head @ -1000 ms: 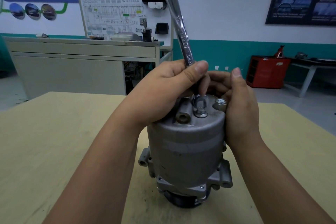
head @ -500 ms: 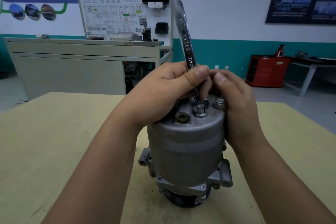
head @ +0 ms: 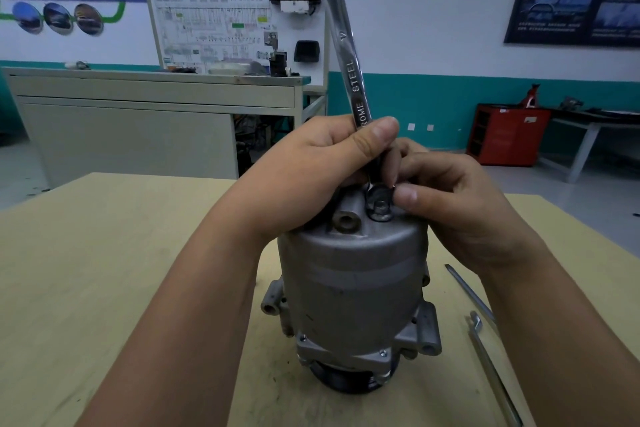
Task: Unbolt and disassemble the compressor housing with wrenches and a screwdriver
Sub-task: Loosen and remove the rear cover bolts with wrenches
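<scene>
Wrench on the top bolt, both our hands on it

Our left hand [head: 311, 177] is clamped round the lower shank of the wrench [head: 346, 55], which stands nearly upright, open end high, ring end down over the bolt [head: 381, 207] on top of the compressor housing [head: 353, 288]. Our right hand [head: 457, 204] pinches that ring end with thumb and curled fingers. The housing stands on end on the yellow table [head: 86, 253], right in front of us. To its right a screwdriver shaft [head: 469, 291] and a slim metal tool [head: 490, 367] lie flat, partly hidden by our right forearm
</scene>
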